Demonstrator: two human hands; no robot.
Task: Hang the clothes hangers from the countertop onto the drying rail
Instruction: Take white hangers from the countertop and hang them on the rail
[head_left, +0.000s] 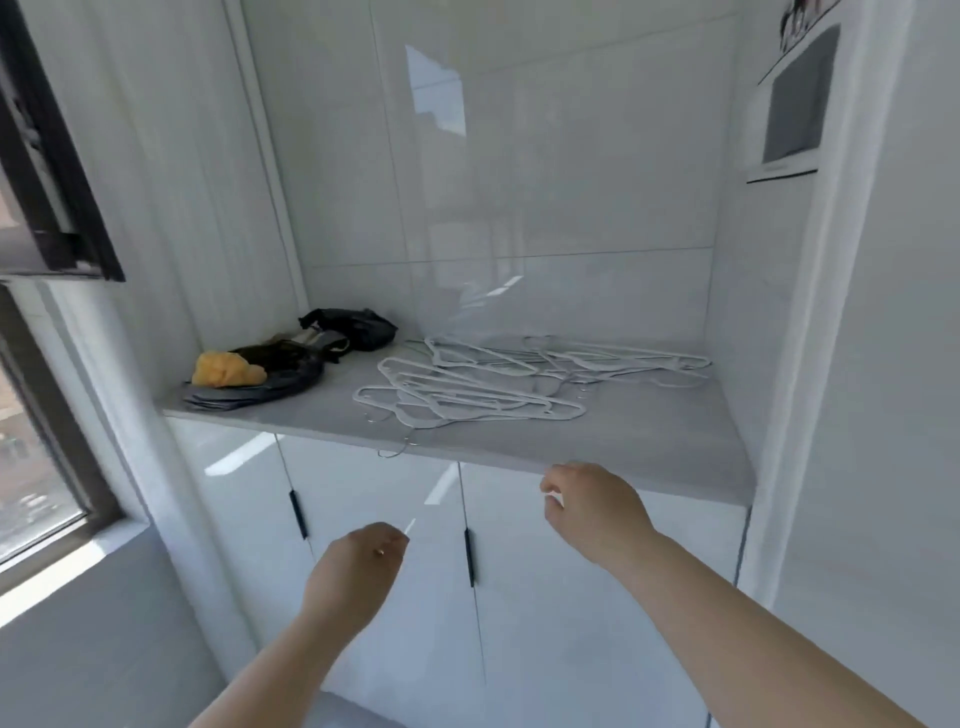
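- Left hand (358, 564) and right hand (592, 512) are held before the cabinet doors (545, 623), fingers curled; whether anything is gripped cannot be told.
- White hangers (467, 397) are heaped on the tabletop (649, 441).

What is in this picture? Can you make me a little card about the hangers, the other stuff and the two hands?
hangers: white, in a tangled heap on the countertop
countertop: grey, above white cupboard doors
other stuff: yellow cloth lying on black bags, far left
left hand: in front of the doors, fingers curled, touching no hanger
right hand: just below the counter edge, touching no hanger
drying rail: not in view
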